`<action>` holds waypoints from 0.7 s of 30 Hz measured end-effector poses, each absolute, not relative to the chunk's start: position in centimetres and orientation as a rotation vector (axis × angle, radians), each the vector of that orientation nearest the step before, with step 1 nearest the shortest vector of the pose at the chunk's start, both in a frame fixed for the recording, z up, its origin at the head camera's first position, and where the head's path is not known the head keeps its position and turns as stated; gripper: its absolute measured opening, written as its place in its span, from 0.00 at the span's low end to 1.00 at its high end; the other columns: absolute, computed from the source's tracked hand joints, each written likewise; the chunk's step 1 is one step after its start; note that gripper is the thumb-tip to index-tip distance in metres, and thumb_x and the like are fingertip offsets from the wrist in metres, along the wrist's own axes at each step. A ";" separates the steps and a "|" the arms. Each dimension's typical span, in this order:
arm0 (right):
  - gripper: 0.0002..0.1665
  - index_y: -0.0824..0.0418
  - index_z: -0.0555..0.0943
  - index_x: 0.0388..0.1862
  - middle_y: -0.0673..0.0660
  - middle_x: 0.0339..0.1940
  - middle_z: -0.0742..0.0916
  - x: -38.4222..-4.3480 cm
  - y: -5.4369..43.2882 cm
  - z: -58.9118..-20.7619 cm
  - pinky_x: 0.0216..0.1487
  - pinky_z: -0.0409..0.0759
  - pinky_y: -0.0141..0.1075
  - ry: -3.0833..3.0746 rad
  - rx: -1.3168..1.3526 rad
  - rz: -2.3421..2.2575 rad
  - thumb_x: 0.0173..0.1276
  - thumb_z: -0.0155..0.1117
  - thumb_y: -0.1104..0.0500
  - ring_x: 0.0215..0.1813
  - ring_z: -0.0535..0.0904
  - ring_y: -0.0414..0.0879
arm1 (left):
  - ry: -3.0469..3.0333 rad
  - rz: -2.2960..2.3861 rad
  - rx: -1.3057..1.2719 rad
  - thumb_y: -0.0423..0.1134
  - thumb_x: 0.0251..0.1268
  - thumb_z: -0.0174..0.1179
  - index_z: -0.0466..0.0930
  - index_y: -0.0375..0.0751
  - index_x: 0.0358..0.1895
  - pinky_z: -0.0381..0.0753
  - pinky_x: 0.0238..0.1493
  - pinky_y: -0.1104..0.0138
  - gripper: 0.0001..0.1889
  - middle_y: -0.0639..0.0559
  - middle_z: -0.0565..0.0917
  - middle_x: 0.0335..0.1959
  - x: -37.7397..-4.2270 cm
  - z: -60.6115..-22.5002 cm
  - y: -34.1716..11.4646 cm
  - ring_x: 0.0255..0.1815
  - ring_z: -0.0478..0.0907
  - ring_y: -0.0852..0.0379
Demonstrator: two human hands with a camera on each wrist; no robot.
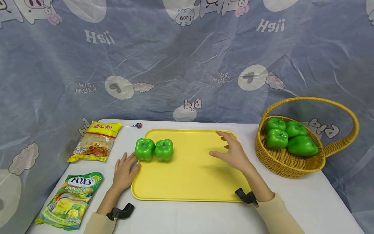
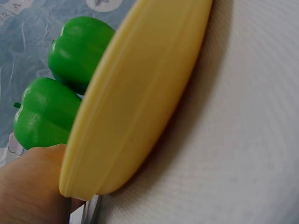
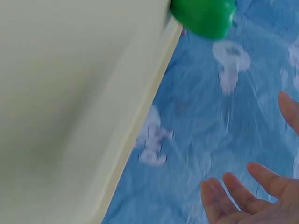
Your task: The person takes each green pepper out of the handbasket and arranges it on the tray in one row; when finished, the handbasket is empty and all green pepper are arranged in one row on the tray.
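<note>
Two green bell peppers, a left one (image 1: 144, 149) and a right one (image 1: 164, 150), sit side by side at the upper left corner of a yellow tray (image 1: 190, 175). Just below the left pepper, my left hand (image 1: 125, 172) lies at the tray's left edge with loosely extended fingers, holding nothing. The left wrist view has the tray's side wall (image 2: 135, 102) hiding part of that hand. Over the right part of the tray hovers my right hand (image 1: 232, 154), thumb and fingers spread, nothing between them. The right wrist view also catches its fingers (image 3: 247, 200) apart.
On the right stands a wicker basket (image 1: 287, 170) with a tall handle, holding several green peppers (image 1: 277, 138). To the left lie a pasta bag (image 1: 94, 141) and a green Fox's candy bag (image 1: 71, 201). A small lollipop (image 1: 138, 125) lies behind the tray, before a patterned cloth (image 1: 163, 58).
</note>
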State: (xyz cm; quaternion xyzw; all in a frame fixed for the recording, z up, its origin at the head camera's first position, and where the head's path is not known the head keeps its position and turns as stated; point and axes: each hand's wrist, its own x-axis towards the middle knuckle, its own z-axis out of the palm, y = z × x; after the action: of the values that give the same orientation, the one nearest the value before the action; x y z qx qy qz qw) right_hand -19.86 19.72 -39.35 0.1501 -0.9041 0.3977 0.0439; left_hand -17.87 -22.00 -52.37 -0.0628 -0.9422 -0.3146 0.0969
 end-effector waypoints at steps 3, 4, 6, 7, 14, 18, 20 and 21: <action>0.48 0.60 0.63 0.74 0.67 0.68 0.71 -19.6 23.2 -38.9 0.58 0.76 0.59 -2.736 0.354 1.163 0.59 0.74 0.49 0.66 0.69 0.64 | -2.791 -0.926 -0.183 0.42 0.71 0.54 0.71 0.39 0.68 0.36 0.72 0.34 0.25 0.38 0.66 0.73 -17.8 -52.4 -22.0 0.76 0.47 0.27; 0.48 0.61 0.64 0.74 0.68 0.67 0.71 -19.5 24.4 -38.8 0.58 0.76 0.58 -2.724 0.310 1.143 0.60 0.74 0.49 0.65 0.69 0.65 | -2.790 -0.922 -0.183 0.42 0.71 0.55 0.71 0.39 0.68 0.36 0.72 0.34 0.25 0.38 0.66 0.73 -17.8 -52.4 -22.0 0.76 0.47 0.27; 0.47 0.63 0.63 0.74 0.69 0.68 0.71 -19.3 26.6 -38.5 0.58 0.75 0.58 -2.704 0.217 1.115 0.61 0.73 0.49 0.66 0.69 0.65 | -2.783 -0.921 -0.187 0.41 0.71 0.55 0.71 0.39 0.68 0.37 0.72 0.34 0.24 0.38 0.66 0.73 -17.9 -52.5 -22.0 0.76 0.48 0.27; 0.48 0.63 0.63 0.74 0.69 0.67 0.70 -19.2 27.6 -38.4 0.58 0.74 0.59 -2.694 0.171 1.100 0.62 0.72 0.48 0.65 0.69 0.66 | -2.779 -0.922 -0.189 0.41 0.70 0.55 0.71 0.38 0.67 0.37 0.72 0.33 0.24 0.37 0.67 0.72 -17.8 -52.5 -22.1 0.76 0.48 0.27; 0.51 0.61 0.56 0.78 0.70 0.72 0.65 -19.7 33.8 -38.4 0.59 0.71 0.61 -2.625 -0.128 1.062 0.64 0.68 0.44 0.67 0.66 0.69 | -2.763 -0.940 -0.193 0.41 0.70 0.55 0.71 0.37 0.67 0.36 0.72 0.33 0.24 0.37 0.67 0.72 -17.8 -52.6 -22.1 0.76 0.48 0.27; 0.52 0.59 0.53 0.79 0.68 0.74 0.61 -20.7 36.0 -39.1 0.61 0.68 0.58 -2.574 -0.247 1.062 0.65 0.67 0.43 0.69 0.63 0.68 | -2.775 -0.934 -0.188 0.41 0.70 0.54 0.71 0.38 0.67 0.36 0.72 0.33 0.24 0.37 0.66 0.73 -17.9 -52.6 -22.1 0.76 0.47 0.27; 0.53 0.58 0.51 0.80 0.67 0.75 0.60 -21.2 36.9 -39.4 0.63 0.66 0.57 -2.546 -0.293 1.080 0.64 0.67 0.43 0.70 0.61 0.67 | -2.774 -0.932 -0.189 0.41 0.71 0.54 0.71 0.38 0.67 0.37 0.72 0.33 0.24 0.37 0.66 0.72 -17.9 -52.6 -22.1 0.76 0.47 0.27; 0.53 0.58 0.51 0.80 0.67 0.75 0.59 -21.5 37.2 -39.5 0.64 0.65 0.57 -2.532 -0.308 1.091 0.64 0.67 0.43 0.71 0.60 0.67 | -2.770 -0.928 -0.191 0.41 0.71 0.55 0.71 0.38 0.67 0.37 0.71 0.33 0.24 0.37 0.66 0.72 -17.9 -52.6 -22.1 0.76 0.48 0.26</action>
State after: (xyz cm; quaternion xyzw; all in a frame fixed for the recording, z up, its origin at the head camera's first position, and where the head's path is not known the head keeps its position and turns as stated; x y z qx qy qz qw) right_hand -21.51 37.24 -39.52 -0.1090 -0.8974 0.3865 0.1826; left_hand -17.88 -22.08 -52.58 -0.0649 -0.9408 -0.3151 0.1067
